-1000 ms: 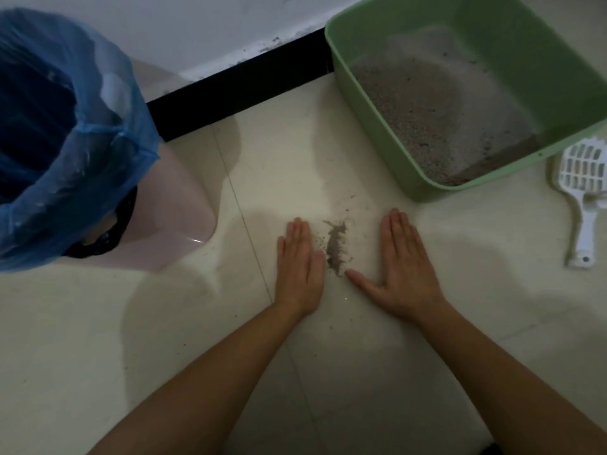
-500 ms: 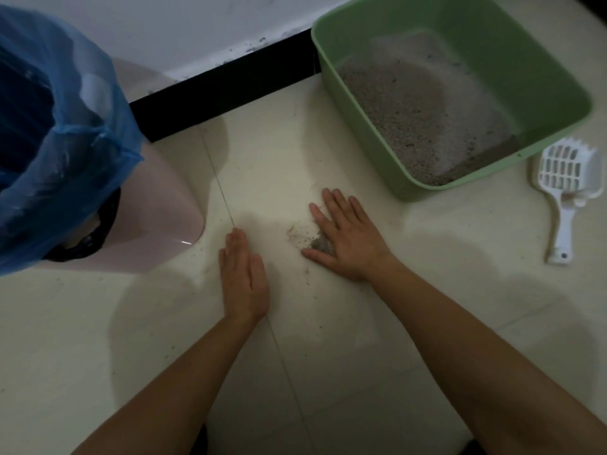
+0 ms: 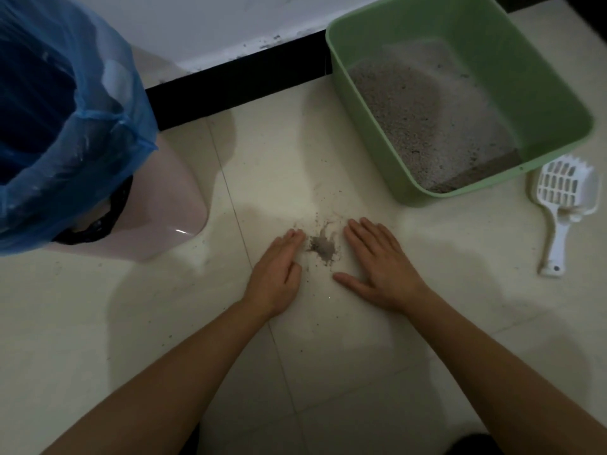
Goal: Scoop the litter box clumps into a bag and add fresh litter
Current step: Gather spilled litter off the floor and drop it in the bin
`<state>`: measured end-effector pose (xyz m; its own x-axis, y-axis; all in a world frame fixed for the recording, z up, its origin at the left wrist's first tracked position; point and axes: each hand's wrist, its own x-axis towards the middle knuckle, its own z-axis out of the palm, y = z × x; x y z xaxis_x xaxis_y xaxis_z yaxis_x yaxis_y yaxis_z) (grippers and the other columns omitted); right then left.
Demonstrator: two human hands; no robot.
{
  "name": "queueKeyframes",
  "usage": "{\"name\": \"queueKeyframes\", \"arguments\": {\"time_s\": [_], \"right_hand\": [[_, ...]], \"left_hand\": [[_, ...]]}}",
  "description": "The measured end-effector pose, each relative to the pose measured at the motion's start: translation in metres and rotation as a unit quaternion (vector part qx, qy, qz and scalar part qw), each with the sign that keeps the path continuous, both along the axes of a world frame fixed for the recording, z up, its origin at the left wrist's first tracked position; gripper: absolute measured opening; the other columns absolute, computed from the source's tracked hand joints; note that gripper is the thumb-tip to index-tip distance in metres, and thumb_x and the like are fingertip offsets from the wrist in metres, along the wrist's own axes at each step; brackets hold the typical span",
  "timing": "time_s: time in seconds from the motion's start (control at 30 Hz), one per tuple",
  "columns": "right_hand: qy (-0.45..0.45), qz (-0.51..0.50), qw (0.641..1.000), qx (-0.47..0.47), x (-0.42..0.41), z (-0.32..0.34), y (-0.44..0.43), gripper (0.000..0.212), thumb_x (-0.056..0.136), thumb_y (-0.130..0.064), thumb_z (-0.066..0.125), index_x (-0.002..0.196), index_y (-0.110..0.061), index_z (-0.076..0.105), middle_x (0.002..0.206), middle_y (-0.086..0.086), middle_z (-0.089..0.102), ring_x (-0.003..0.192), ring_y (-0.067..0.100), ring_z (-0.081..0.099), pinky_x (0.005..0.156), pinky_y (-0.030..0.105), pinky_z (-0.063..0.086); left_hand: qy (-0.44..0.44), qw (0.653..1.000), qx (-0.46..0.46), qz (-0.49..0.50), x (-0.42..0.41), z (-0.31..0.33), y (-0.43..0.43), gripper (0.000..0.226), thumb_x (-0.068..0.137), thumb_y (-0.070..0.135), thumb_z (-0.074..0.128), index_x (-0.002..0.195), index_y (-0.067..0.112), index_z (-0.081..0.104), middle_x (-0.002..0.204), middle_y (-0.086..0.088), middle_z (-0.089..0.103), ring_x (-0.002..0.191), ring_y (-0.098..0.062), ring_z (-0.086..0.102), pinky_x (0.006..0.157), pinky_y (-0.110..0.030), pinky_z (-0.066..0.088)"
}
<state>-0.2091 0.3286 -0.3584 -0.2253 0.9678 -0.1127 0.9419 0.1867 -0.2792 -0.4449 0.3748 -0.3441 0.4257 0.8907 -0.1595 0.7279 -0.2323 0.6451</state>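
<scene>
Two containers | green litter box (image 3: 542,80): grey litter (image 3: 427,126) | pink bin (image 3: 157,218): blue bag (image 3: 98,110) | left hand (image 3: 279,274), right hand (image 3: 384,270) flat on floor (image 3: 328,356)

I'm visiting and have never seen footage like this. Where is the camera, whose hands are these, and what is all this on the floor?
No machine here: a person wears a camera on the head, so you look down along their arms. The left hand and right hand rest, fingers straight, on the floor, either side of a pile of spilled litter; neither holds anything. At right sits a green litter box with grey litter inside, and a white slotted scoop lies beside it. At left stands a pink bin lined with a blue bag.
</scene>
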Motion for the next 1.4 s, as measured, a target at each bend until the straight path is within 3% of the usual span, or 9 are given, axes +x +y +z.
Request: {"name": "queueKeyframes", "arguments": {"time_s": [0.07,0.17,0.33,0.5,0.67,0.83,0.97,1.27,1.4], "right_hand": [[0.007,-0.006,1.0,0.021,-0.008,0.002,0.01,0.082,0.094,-0.069,0.038,0.153,-0.012,0.032,0.149,0.013,0.04,0.137,0.032,0.036,0.113,0.045,0.031],[0.034,0.022,0.999,0.034,-0.025,0.002,0.027,0.068,0.094,-0.062,0.043,0.147,-0.019,0.043,0.124,0.013,0.051,0.107,0.032,0.049,0.092,0.043,0.047],[0.136,0.01,0.987,0.086,-0.037,-0.009,0.032,0.04,0.094,-0.041,0.058,0.121,-0.014,0.071,0.104,0.011,0.06,0.087,0.03,0.057,0.077,0.033,0.051],[0.179,-0.042,0.977,0.111,-0.056,-0.014,0.038,0.016,0.085,-0.021,0.071,0.094,-0.009,0.078,0.087,0.01,0.066,0.072,0.032,0.066,0.062,0.032,0.057],[0.175,-0.018,0.982,0.069,-0.055,-0.007,0.045,0.009,0.086,-0.014,0.072,0.09,-0.006,0.075,0.084,0.013,0.066,0.076,0.033,0.067,0.067,0.031,0.055],[0.217,-0.119,0.966,0.079,-0.024,0.0,0.025,0.012,0.092,-0.016,0.065,0.095,-0.01,0.075,0.092,0.009,0.07,0.084,0.026,0.066,0.079,0.031,0.051],[0.22,-0.192,0.951,0.106,-0.008,0.0,0.023,0.011,0.092,-0.013,0.066,0.095,-0.006,0.075,0.091,0.01,0.071,0.084,0.025,0.065,0.081,0.021,0.043],[0.247,-0.263,0.927,0.108,-0.005,0.002,0.022,0.01,0.092,-0.016,0.069,0.095,-0.01,0.076,0.093,0.005,0.072,0.087,0.018,0.064,0.084,0.015,0.041],[0.25,-0.27,0.924,0.105,-0.007,0.002,0.021,0.01,0.092,-0.016,0.069,0.096,-0.01,0.076,0.093,0.004,0.072,0.087,0.019,0.065,0.085,0.021,0.045]], "left_hand": [[0.005,1.0,0.011,0.015,-0.002,0.004,0.001,0.061,0.088,0.019,0.035,0.149,0.018,0.04,0.154,-0.004,0.04,0.142,-0.017,0.036,0.115,-0.018,0.018],[0.011,0.997,0.043,0.065,-0.007,0.003,0.008,0.058,0.086,0.014,0.038,0.143,0.011,0.047,0.143,-0.01,0.052,0.131,-0.023,0.047,0.107,-0.011,0.021],[-0.007,0.993,0.061,0.099,-0.004,0.002,0.019,0.049,0.088,-0.002,0.045,0.136,0.004,0.053,0.125,-0.012,0.061,0.117,-0.025,0.054,0.099,-0.017,0.032],[-0.054,0.983,0.054,0.166,-0.002,0.004,0.019,0.042,0.089,-0.007,0.048,0.129,0.003,0.059,0.112,-0.011,0.064,0.1,-0.024,0.06,0.095,-0.027,0.044],[-0.037,0.983,0.061,0.17,0.0,0.005,0.017,0.04,0.091,-0.004,0.048,0.129,0.004,0.059,0.115,-0.01,0.063,0.104,-0.021,0.059,0.094,-0.022,0.042],[-0.017,0.992,0.071,0.101,0.007,0.001,0.015,0.031,0.095,0.014,0.058,0.122,0.0,0.064,0.107,-0.009,0.056,0.089,-0.021,0.058,0.087,-0.031,0.05],[0.008,0.995,0.088,0.047,0.021,-0.008,0.004,0.043,0.091,0.032,0.067,0.121,0.002,0.065,0.104,-0.006,0.052,0.092,-0.019,0.055,0.086,-0.022,0.044],[-0.016,0.991,0.116,0.071,0.065,-0.017,-0.012,0.031,0.086,0.02,0.074,0.109,0.0,0.069,0.099,-0.01,0.058,0.086,-0.019,0.057,0.076,-0.022,0.047],[-0.003,0.985,0.165,0.045,0.059,-0.022,0.002,0.026,0.094,0.027,0.055,0.102,0.007,0.07,0.088,0.007,0.058,0.08,-0.001,0.05,0.07,-0.024,0.051]]}}
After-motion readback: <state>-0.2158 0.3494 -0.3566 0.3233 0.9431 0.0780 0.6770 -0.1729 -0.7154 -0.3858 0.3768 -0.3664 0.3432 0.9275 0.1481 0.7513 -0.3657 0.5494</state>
